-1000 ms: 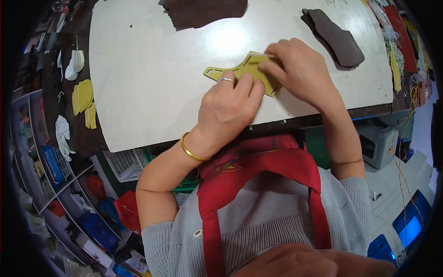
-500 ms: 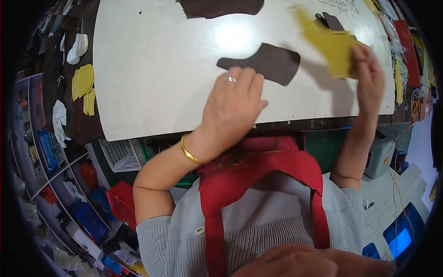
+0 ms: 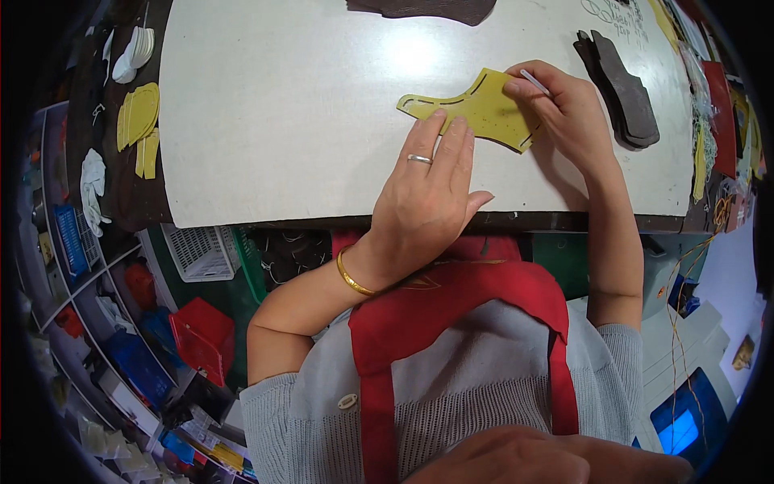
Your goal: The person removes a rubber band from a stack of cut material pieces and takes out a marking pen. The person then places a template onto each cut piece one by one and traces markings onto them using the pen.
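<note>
A flat yellow template point(image 3: 488, 109) with dark slots along its edges lies on the white board. My left hand point(image 3: 427, 173) rests on its lower edge, fingers stretched out flat. At its right end, my right hand point(image 3: 568, 117) has thumb and fingertips closed at the template's upper right corner. A thin whitish pen-like stick point(image 3: 536, 83) shows between those fingers; its far end is hidden. The dark leather piece seen earlier in this spot is not visible now, covered by the template if still there.
A stack of dark cut pieces point(image 3: 621, 89) lies right of my right hand. Another dark leather piece point(image 3: 427, 6) is at the board's far edge. Yellow templates point(image 3: 139, 117) and white shapes point(image 3: 133, 55) lie left of the white board point(image 3: 266, 121). A red bin point(image 3: 201, 339) stands lower left.
The yellow template has come down and left from the air onto the board, carried by my right hand. My left hand has gone from curled fingers to flat ones on it.
</note>
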The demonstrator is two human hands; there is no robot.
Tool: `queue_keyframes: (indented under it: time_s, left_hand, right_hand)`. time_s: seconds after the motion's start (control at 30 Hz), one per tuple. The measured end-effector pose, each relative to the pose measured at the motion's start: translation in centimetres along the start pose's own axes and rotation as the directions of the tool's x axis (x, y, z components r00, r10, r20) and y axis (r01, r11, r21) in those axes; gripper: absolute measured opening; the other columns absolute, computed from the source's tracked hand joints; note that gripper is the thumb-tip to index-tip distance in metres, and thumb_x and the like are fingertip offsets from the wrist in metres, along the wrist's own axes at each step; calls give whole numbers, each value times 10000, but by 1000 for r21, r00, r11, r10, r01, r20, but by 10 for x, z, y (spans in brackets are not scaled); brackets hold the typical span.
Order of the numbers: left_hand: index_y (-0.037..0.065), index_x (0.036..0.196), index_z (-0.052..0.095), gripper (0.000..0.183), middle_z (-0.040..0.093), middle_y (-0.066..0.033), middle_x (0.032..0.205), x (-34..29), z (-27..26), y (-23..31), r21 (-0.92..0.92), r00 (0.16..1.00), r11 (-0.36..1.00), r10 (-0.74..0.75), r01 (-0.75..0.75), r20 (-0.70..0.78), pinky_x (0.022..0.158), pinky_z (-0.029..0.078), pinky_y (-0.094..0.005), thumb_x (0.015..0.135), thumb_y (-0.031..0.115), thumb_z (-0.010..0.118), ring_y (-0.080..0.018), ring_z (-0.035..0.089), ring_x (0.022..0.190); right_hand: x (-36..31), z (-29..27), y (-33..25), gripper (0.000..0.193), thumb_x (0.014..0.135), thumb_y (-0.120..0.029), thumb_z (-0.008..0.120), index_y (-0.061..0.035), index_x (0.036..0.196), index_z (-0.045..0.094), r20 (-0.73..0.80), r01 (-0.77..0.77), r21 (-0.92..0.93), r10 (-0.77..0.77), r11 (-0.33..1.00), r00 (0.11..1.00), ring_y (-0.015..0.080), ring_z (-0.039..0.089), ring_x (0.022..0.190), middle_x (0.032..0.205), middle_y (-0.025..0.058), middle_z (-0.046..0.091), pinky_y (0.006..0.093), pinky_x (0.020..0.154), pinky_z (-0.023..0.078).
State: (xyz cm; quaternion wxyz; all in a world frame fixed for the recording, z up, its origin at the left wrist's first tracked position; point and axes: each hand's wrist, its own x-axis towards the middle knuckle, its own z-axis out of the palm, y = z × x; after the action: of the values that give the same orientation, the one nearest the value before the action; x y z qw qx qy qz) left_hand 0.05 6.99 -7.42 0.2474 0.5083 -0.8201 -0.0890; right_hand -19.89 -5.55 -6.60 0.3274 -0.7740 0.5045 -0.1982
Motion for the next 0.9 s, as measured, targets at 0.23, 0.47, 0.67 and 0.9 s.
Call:
queue_keyframes:
  time_s: [0.23, 0.47, 0.67, 0.9]
  left_hand:
    - [-79, 1134, 658, 454, 643, -163, 1086, 19, 4, -12, 160, 992, 983, 101, -87, -80, 873, 551, -383, 730, 103, 759, -318, 624, 1005]
    - [8, 1135, 687, 371, 631, -71, 983, 33, -6, -16, 235, 979, 951, 200, -200, 23, 621, 529, -286, 779, 107, 653, -215, 592, 834]
    - [-34, 1155, 676, 375, 635, -165, 1103, 24, 9, -6, 292, 973, 931, 230, -222, 4, 780, 560, -375, 816, 116, 621, -277, 618, 940]
    - [-60, 1179, 673, 397, 625, -225, 1158, 18, 13, -2, 263, 985, 951, 174, -164, -14, 946, 530, -467, 840, 133, 603, -362, 613, 1077]
  right_hand:
    - [2, -21, 10, 298, 928, -216, 723, -17, 1147, 684, 43, -77, 71, 74, 994, 996, 114, 645, 748, 833, 80, 708, 277, 690, 511]
    - [-10, -19, 14, 298, 863, -248, 774, -75, 1092, 692, -126, 90, -204, -118, 975, 985, 274, 720, 799, 909, 101, 739, 359, 722, 550]
    - [13, -33, -15, 234, 914, -131, 585, -131, 1130, 675, -108, 426, -591, -591, 685, 799, 289, 678, 857, 984, 58, 706, 416, 684, 530]
    - [37, 16, -61, 263, 993, -302, 645, -49, 973, 715, 329, 52, 269, -142, 962, 934, 145, 683, 721, 803, 73, 696, 267, 670, 521]
